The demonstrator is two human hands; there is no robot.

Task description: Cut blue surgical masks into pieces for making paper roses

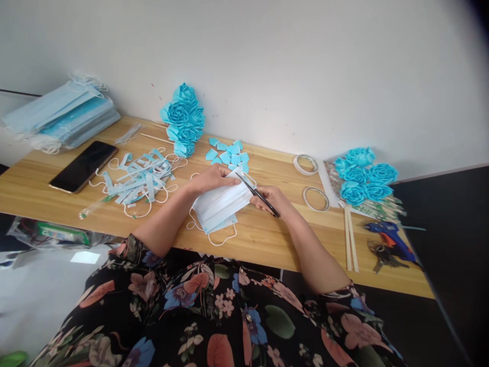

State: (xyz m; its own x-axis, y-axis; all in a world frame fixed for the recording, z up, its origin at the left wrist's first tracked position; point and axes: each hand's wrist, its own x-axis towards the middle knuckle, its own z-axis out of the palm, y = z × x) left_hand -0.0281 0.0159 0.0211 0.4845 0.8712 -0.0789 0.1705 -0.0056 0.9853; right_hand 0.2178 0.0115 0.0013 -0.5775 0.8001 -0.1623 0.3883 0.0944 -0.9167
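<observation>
My left hand is closed on the top edge of a small stack of light blue face masks, holding it over the wooden table. My right hand grips black scissors, whose blades point up and left at the stack's upper right corner. White ear loops dangle from the masks' lower edge. Just beyond the hands lie several cut blue petal pieces.
A pile of cut strips and ear loops and a black phone lie to the left. A stack of masks is at far left. Blue rose bunches, two tape rolls, sticks, a glue gun and keys are also here.
</observation>
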